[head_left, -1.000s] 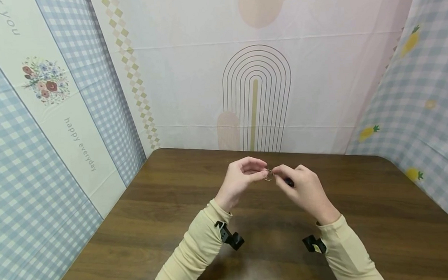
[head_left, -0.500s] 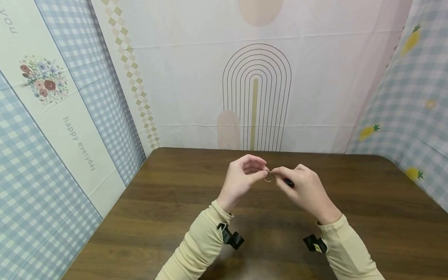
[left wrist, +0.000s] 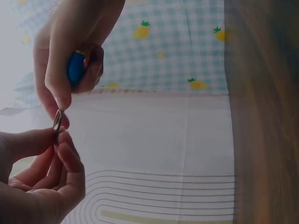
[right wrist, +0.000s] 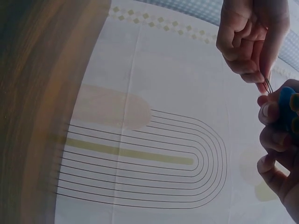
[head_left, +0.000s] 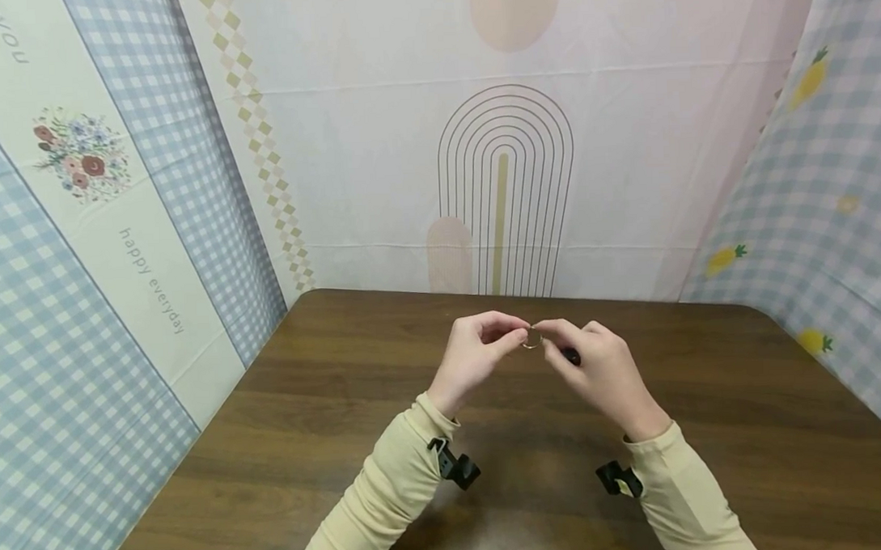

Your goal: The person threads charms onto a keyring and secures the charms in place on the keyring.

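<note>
While the left hand (head_left: 476,355) pinches one side of a small metal ring (head_left: 532,337) between thumb and forefinger, the right hand (head_left: 597,371) pinches the opposite side with its fingertips and keeps a small blue object (left wrist: 75,68) curled into its palm. The hands meet at the ring, held in the air above the middle of the table (head_left: 744,410), well clear of its surface.

The ring looks thin, stiff and very light, a split wire loop by the double line seen from the right wrist (right wrist: 267,85). It is likely smooth and slippery, easy to drop, so a fingertip pinch across the wire on both sides seems the surest hold. The blue object is mostly hidden by fingers; what it is cannot be told.

The table is dark wood grain with rounded corners. Around it hang printed cloths: a pale backdrop (head_left: 506,192) with a nested arch pattern behind, blue gingham with flowers on the left, gingham with pineapples (head_left: 724,259) on the right.
</note>
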A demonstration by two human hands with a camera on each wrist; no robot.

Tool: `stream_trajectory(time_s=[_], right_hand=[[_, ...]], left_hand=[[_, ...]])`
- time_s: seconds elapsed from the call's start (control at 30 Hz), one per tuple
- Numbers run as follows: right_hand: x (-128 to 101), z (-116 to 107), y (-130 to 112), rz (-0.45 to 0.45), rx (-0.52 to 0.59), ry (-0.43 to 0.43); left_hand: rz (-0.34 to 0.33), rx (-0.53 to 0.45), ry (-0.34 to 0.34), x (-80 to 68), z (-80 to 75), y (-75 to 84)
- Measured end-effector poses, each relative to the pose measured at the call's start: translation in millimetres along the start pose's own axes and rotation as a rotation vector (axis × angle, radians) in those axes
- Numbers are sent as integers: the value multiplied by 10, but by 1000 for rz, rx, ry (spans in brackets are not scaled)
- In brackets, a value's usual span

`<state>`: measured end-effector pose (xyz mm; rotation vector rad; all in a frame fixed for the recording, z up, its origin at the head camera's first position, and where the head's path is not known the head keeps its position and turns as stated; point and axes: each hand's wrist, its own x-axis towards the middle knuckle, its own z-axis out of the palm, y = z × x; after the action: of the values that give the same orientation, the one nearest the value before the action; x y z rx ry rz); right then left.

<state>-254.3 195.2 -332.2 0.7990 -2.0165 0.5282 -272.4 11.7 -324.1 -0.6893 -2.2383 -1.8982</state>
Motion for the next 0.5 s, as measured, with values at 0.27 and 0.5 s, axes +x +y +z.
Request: stream_trajectory(time_s=[0.27,0.5], right_hand=[[24,7,142,-25,22,20],[67,18,256,-45,30,33]], left_hand=[[20,26,-55,84,52,-6],[-16,-26,-1,153,100,-17]])
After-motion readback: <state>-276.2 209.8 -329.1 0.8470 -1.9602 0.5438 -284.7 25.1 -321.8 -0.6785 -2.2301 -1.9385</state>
